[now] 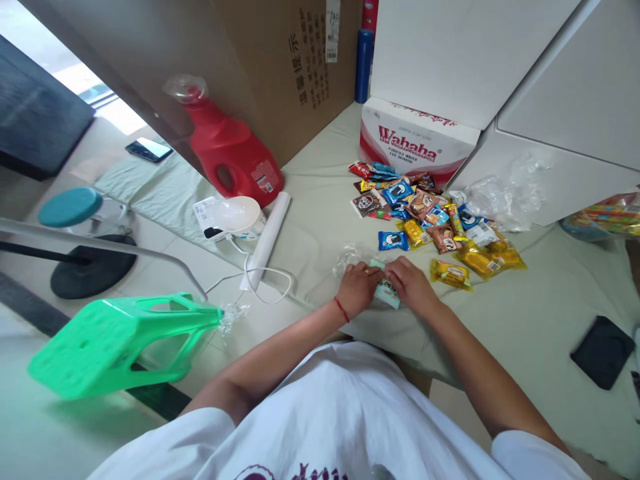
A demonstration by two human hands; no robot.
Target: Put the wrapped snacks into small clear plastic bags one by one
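Note:
A small pale green packet [387,295] with dark print is between my hands, low over the cloth-covered surface. My left hand [358,289], with a red string at the wrist, has its fingers closed on the packet's left side. From the other side, my right hand [407,281] pinches its upper right part; the fingertips are partly hidden. Crumpled clear plastic [350,259] lies just beyond my left hand. Past my right hand is a pile of wrapped snacks, among them a blue packet [393,241], a brown packet [443,239] and a yellow-wrapped snack [451,273].
A white and red Wahaha carton [415,143] stands behind the snacks, with a clear plastic bag [510,197] beside it. To the left are a red jug [233,153], a paper cup [247,217], a white roll [267,240] and a tipped green stool [107,340]. A black pouch [603,351] lies right.

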